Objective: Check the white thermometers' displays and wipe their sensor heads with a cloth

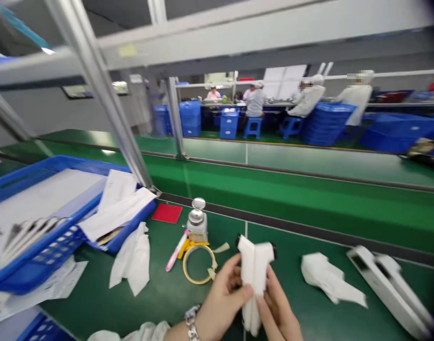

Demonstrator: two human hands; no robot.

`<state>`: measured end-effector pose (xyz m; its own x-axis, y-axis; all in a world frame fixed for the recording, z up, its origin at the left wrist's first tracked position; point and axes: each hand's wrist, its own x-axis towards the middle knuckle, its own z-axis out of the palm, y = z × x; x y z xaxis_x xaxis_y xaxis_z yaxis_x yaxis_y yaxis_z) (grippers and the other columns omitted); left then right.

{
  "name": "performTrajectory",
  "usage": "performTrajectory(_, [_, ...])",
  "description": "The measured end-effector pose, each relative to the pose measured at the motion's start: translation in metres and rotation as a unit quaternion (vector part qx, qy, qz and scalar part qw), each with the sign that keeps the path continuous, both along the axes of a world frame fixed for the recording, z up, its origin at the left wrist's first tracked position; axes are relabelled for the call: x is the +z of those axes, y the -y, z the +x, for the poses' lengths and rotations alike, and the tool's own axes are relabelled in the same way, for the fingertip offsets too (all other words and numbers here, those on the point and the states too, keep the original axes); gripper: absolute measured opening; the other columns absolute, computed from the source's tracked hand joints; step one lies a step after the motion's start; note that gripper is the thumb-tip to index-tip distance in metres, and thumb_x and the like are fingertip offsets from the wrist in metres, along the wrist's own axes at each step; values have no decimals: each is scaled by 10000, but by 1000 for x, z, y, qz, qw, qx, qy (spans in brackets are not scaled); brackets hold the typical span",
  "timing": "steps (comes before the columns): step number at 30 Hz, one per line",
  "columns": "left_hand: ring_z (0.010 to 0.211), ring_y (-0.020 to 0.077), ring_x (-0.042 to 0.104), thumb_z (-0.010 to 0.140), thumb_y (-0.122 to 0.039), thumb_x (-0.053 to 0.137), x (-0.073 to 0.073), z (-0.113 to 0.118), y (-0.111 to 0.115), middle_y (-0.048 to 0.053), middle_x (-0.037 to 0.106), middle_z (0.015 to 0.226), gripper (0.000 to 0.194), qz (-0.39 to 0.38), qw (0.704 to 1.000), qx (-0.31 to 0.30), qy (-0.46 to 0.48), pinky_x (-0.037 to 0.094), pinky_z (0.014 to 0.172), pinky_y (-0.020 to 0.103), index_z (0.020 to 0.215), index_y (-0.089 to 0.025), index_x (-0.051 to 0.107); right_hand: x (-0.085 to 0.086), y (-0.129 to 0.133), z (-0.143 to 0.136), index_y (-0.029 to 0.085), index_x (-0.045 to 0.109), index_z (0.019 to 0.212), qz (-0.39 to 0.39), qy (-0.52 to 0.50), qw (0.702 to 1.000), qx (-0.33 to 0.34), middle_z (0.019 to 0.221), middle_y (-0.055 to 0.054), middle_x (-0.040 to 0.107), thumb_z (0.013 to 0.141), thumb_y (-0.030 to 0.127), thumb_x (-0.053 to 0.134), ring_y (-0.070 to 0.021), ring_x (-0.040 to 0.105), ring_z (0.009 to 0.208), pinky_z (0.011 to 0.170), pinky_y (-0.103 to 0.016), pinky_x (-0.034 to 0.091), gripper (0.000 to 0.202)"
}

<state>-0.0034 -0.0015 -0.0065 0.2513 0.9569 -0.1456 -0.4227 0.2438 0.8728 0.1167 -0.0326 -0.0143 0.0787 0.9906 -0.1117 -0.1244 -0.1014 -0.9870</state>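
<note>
Two white T-ended plastic pieces (254, 267) with black tips stand side by side, pressed together between my hands above the green bench. My left hand (222, 298), with a metal watch band at the wrist, is closed round their left side, its thumb across the front. From the right, my right hand (279, 308) grips them with thumb and fingers. Just left of my left hand lies a roll of tape (185, 270), near a clear bottle with a metal lid (197, 227) and a pink-and-white pen (176, 252).
Blue baskets (66, 237) with white parts and paper are at the left. Crumpled white tissues (131, 260) lie nearby, another tissue (325, 274) at right, beside long white devices (387, 289). A red card (167, 213) lies behind. Metal posts (106, 94) rise ahead; co-workers sit far off.
</note>
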Motion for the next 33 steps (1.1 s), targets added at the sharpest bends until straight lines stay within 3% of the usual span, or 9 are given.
performTrajectory(3, [989,207,545,776,-304,651,8,-3,1,98,571,1077,591,-7,1000,-13,-23,400,915,356,1301,-196,401,6,0,1,322,267,1415,-18,-68,997,39,1391,-16,420,883,448,544,-228,409,1257,1026,-353,388,613])
performTrajectory(7, [996,226,551,775,-302,652,11,-4,1,100,583,1067,618,-11,999,-18,-30,412,909,376,1319,-198,378,13,4,1,362,290,1393,-3,-88,995,49,1378,6,443,912,390,521,-199,425,1248,1031,-341,381,534])
performTrajectory(14, [1063,242,534,760,-265,673,19,-5,0,116,583,1168,473,-29,998,-57,9,418,903,353,1194,-166,512,19,3,-2,307,335,1365,3,-103,994,24,1318,-42,494,895,368,549,-222,484,1192,956,-340,459,521])
performTrajectory(20, [1028,201,540,748,-232,689,16,-5,0,94,575,1163,498,-41,998,-47,17,434,864,304,1196,-182,478,23,2,-2,327,336,1360,-9,-111,994,19,1263,-35,531,866,355,600,-224,528,1129,902,-334,483,561])
performTrajectory(24, [958,176,569,755,-235,685,15,-5,1,57,603,1061,525,-58,998,-33,13,454,798,276,1209,-228,419,21,0,-1,295,416,1311,-19,-143,989,26,1267,-37,540,802,315,683,-238,502,1153,902,-334,475,575])
performTrajectory(27, [890,165,590,771,-234,671,17,-5,2,42,621,997,545,-67,997,-39,30,462,774,280,1227,-249,373,20,-2,3,244,470,1248,-39,-162,985,44,1167,-61,605,795,311,692,-253,562,1057,889,-369,473,510])
performTrajectory(33, [799,141,597,819,-236,613,21,-6,2,37,648,890,514,-93,994,-43,48,448,728,255,1263,-236,353,24,-5,6,250,451,1220,-54,-206,977,0,1159,-63,608,801,288,688,-259,562,1062,902,-386,459,483])
